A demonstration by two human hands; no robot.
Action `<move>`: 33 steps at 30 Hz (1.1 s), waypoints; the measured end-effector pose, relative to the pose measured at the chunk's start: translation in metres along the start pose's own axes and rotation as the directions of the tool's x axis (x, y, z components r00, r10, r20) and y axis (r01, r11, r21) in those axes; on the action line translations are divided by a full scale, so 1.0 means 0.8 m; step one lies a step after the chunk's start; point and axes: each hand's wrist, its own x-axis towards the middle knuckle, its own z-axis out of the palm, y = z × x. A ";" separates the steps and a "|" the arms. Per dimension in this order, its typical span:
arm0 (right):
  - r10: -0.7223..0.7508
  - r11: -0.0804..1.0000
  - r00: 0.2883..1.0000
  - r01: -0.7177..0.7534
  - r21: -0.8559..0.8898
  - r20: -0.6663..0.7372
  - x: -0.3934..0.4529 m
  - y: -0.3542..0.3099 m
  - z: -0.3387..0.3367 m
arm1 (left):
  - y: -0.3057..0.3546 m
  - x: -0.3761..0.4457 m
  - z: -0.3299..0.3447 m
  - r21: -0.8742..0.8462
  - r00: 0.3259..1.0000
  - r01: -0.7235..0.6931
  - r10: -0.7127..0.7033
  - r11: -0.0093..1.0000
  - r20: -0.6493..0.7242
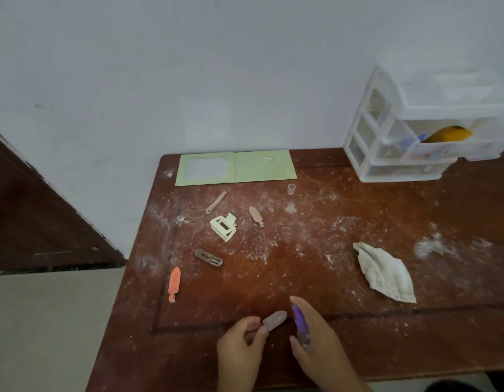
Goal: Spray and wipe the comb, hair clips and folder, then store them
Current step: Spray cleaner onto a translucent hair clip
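Head view: cloth (385, 271) beside scattered clips (208, 257).

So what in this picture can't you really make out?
- Spray bottle, head view: the right hand wraps its body; fill level hidden.
- Drawer unit: cut off by the right edge; contents blurred behind cloudy plastic.
- Green folder: its small sticker is too small to read.
- Comb: none identifiable.

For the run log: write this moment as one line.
step: spraying clip | left hand: pinches pink hair clip | right hand: grips purple spray bottle | cloth: on table, untouched
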 end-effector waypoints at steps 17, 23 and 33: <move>-0.243 0.912 0.970 0.225 -0.343 -0.008 0.001 0.007 0.015 | 0.025 -0.016 -0.009 0.004 0.994 -0.003 0.003 1.000 0.112; -0.279 0.897 0.960 0.259 -0.358 -0.006 0.002 0.006 0.015 | 0.024 -0.017 -0.005 -0.115 0.996 0.023 -0.012 0.993 0.093; -0.169 0.977 0.984 0.159 -0.141 -0.058 0.001 0.016 0.011 | 0.020 -0.019 -0.003 -0.262 0.997 0.053 -0.038 0.963 0.061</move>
